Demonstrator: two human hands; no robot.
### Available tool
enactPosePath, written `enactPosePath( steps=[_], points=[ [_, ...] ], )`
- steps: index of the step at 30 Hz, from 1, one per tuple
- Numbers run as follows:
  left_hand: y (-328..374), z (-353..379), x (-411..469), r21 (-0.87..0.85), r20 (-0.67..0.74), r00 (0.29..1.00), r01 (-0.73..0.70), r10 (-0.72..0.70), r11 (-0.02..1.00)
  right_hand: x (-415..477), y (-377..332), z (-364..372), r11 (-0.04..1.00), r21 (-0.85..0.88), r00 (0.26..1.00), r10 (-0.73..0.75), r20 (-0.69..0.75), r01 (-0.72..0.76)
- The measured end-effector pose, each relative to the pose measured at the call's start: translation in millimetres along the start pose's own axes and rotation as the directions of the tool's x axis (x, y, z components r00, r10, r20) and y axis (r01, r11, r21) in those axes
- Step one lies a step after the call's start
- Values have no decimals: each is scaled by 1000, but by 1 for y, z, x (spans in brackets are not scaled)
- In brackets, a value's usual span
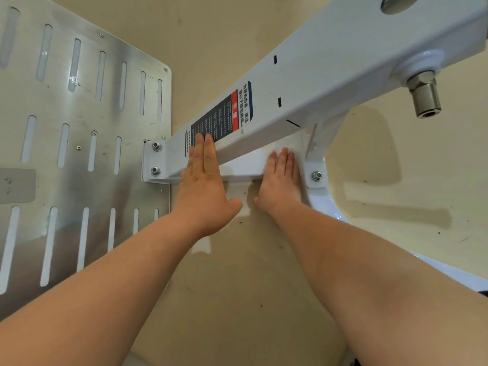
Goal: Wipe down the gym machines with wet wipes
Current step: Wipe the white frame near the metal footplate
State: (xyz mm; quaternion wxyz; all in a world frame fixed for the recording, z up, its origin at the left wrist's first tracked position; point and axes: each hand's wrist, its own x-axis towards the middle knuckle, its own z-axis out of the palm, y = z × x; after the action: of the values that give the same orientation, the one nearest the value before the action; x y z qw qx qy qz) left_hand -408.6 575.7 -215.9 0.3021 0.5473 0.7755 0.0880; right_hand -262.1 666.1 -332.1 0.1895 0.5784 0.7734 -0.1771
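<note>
Left hand [204, 180], right hand [281, 178] flat, fingers straight; wet wipe [245, 163] draped on beam [330, 70] between them, under right palm

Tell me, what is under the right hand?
A white wet wipe shows around the right hand, pressed flat against the white machine frame. The wipe's part beneath the palm, and the frame behind it, are covered.

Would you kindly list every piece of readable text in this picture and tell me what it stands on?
"为避免伤害,请注意以下防范措施": header of the warning sticker on the white beam.
"警告": red band of that sticker, slightly blurred.
Fine print on its black panel: too small to read; the lower end lies under the left hand.
No other text is visible.
</note>
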Motion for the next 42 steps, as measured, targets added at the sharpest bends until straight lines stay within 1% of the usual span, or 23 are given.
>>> enactPosePath(
  steps=[2,4,7,9,11,13,15,17,18,20,23,27,29,31,33,35,38,39,40,42],
  points=[
    [-5,-8,0,-6,33,999,-29,30,1000,13,-4,-11,998,8,998,-57,37,57],
    [-10,-14,0,-32,60,997,-57,59,998,17,-8,-13,985,-44,985,-163,53,165],
    [-21,-24,0,-68,56,995,-81,85,994,-1,-14,1,943,-96,947,-314,63,319],
    [-27,-31,0,-86,43,995,-90,94,992,-21,-10,12,918,-136,928,-365,78,373],
    [-30,-37,-1,-98,55,994,-92,98,991,-32,1,21,931,-150,942,-326,73,334],
    [-31,-40,-2,-117,67,993,-92,100,989,-35,11,23,974,-93,978,-204,48,208],
    [-30,-41,-2,-136,72,992,-89,100,987,-30,11,18,994,-38,994,-100,33,101],
    [-29,-41,-2,-146,79,992,-84,96,986,-17,2,6,998,4,998,-56,18,56],
    [-28,-40,-2,-147,79,992,-84,96,986,-9,-4,-2,998,16,998,-60,15,59],
    [-26,-40,-3,-143,81,992,-87,99,986,9,-16,-17,992,-5,992,-122,25,122],
    [-23,-40,-2,-135,100,990,-86,100,987,18,-34,-21,965,-58,966,-253,42,255],
    [-28,-42,-2,-131,96,990,-90,103,987,-14,-45,3,885,-141,896,-436,78,443],
    [-27,-39,-3,-146,85,992,-85,98,986,-31,-32,16,862,-151,875,-476,87,484],
    [-26,-36,-4,-154,74,993,-78,90,985,-41,-13,24,886,-142,898,-435,68,441],
    [-25,-35,-5,-156,68,994,-69,81,985,-41,4,25,927,-104,933,-357,36,359],
    [-25,-36,-5,-160,76,994,-62,75,985,-35,13,22,952,-104,958,-287,20,287],
    [-26,-38,-4,-163,92,993,-54,70,985,-17,7,6,995,-25,995,-97,6,97],
    [-26,-39,-4,-162,94,993,-50,66,986,-9,2,-1,998,5,998,-56,5,56],
    [-25,-40,-4,-161,97,993,-45,62,986,-1,-5,-7,998,12,998,-55,7,55],
    [-21,-40,-4,-160,104,993,-44,62,986,10,-21,-14,990,-31,990,-140,9,141]
  ],
)
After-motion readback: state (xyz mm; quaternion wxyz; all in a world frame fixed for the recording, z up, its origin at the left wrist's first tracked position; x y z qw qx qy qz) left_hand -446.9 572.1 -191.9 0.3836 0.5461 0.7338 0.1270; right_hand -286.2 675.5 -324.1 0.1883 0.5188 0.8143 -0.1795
